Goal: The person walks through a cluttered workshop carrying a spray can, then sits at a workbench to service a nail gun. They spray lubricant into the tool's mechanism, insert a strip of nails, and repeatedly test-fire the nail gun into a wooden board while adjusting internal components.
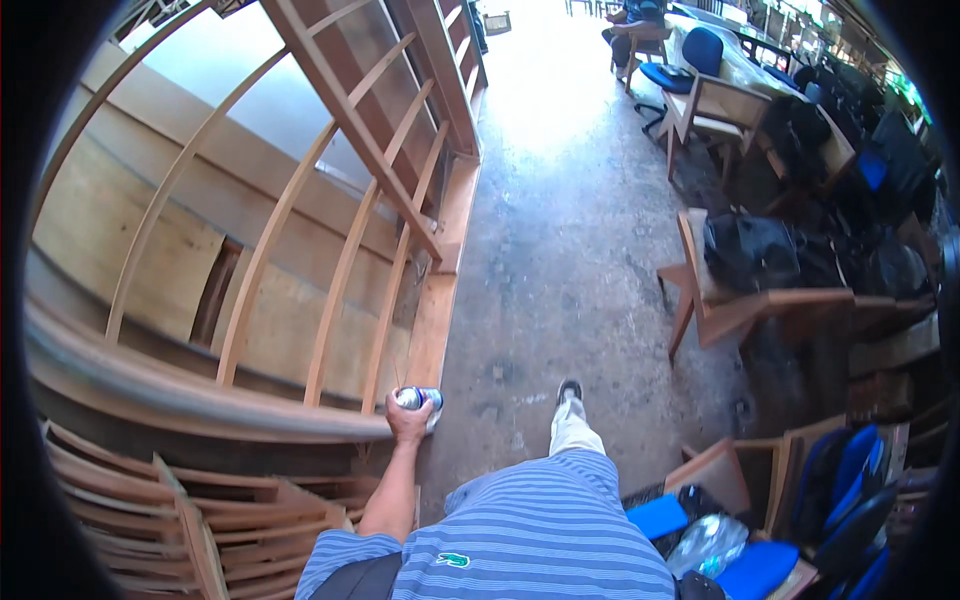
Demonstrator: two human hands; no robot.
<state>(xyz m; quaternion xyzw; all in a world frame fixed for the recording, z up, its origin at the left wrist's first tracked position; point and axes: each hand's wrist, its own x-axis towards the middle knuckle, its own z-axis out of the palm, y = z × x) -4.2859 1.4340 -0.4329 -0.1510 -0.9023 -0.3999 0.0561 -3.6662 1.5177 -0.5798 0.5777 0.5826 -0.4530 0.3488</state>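
My left hand [407,425] is closed around a small can [409,398] with a silver end and a blue and white side, probably a spray can. That arm reaches forward from a striped blue sleeve. The hand is beside the front corner of a large wooden frame [270,255] with long slats, and I cannot tell whether it touches the wood. A second blue-white shape shows at the can's right side, too small to make out fully. My right hand is out of view.
Stacked slatted wooden pieces [200,520] lie at the lower left. Along the right stand wooden chairs [715,105], a wooden frame seat holding black bags [750,250] and blue chair parts [755,570]. A concrete floor [560,270] runs ahead; a seated person [640,15] is far off.
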